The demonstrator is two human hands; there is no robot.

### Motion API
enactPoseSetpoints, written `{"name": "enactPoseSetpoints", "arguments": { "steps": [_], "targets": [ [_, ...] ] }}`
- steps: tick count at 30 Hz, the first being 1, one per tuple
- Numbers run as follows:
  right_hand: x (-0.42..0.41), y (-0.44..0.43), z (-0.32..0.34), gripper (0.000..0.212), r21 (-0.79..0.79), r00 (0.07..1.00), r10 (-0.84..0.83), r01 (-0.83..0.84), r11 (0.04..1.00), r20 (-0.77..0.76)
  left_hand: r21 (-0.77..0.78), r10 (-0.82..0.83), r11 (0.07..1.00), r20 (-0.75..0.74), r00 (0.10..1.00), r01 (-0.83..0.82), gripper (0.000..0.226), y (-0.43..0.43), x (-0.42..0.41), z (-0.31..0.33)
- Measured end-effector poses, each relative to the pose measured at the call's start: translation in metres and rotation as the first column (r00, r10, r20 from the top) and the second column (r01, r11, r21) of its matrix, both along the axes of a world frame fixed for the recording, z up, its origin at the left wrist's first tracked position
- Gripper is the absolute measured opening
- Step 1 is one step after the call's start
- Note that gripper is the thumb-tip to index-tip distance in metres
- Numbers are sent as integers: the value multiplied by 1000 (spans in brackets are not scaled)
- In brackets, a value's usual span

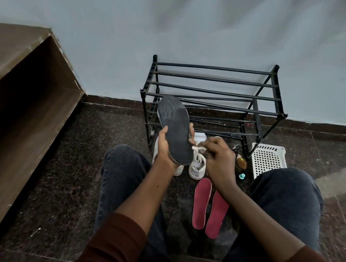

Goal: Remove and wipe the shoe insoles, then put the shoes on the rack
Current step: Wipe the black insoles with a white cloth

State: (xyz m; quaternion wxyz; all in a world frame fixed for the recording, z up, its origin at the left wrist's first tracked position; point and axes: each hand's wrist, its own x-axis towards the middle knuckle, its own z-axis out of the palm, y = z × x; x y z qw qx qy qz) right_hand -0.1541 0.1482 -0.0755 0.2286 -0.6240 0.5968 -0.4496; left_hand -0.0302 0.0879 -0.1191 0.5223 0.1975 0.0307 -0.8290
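A dark grey insole (176,133) is held up in the left hand (167,149), heel end in the palm and toe end pointing toward 11 o'clock, with the thumb on one edge and the fingers curled round the other. The right hand (218,159) is closed in a pinch on a small white wipe (199,148), which is touching the insole's right edge; whether it is a cloth or a tissue cannot be told. The wiping step is judged to be under way.

Two red insoles (210,207) are laid side by side on the dark speckled floor (68,162) at 5 o'clock from the hands, between the knees, so they are already out of their shoes (whether they have been wiped cannot be told). A pair of white sneakers (196,165) stands on the floor just below the hands, in front of the black shoe rack (214,96) at 12 o'clock. No shoes are seen on the rack's bars, so the racking is judged to be wholly left to do, and the remaining wiping before it.

The grey insole looks thin, flat and slightly creased, with a matt surface and a paler worn patch near the forefoot. A white perforated basket (268,160) stands at 3 o'clock from the hands, beside the rack
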Motion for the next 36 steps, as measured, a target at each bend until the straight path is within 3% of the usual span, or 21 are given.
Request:
{"name": "enactPoseSetpoints", "arguments": {
  "steps": [4, 13, 15, 18, 21, 25, 30, 36],
  "targets": [
    [11, -12, -1, 18, 333, 994, -55, 20, 943, 94, -20, 81, 996, -38, 996, -82, 59, 3, -3, 5],
    [26, 18, -2, 13, 473, 965, -66, -64, 879, 254, -58, 371, 924, -89, 924, -377, 58, -5, 3, 0],
    [29, 23, 4, 15, 471, 958, -47, -96, 877, 281, -75, 379, 920, -74, 923, -384, 57, -5, 3, 0],
    [25, 14, 10, 26, 440, 924, -201, 41, 897, 324, -77, 378, 920, -75, 923, -384, 53, -2, 0, 4],
    [21, 1, 10, 14, 427, 917, -294, 160, 890, 271, -84, 368, 923, -104, 924, -377, 58, -1, 0, 6],
    [32, 9, 4, 10, 456, 955, -219, 108, 883, 200, -92, 373, 919, -117, 920, -384, 56, -2, -4, 9],
    [43, 31, 4, 11, 469, 962, -86, -46, 882, 257, -79, 404, 909, -79, 911, -410, 54, -7, -1, 4],
    [39, 26, 18, 12, 142, 982, -144, 127, 982, 124, -177, 259, 950, -10, 966, -256, 56, -2, 5, 7]
  ]
}}
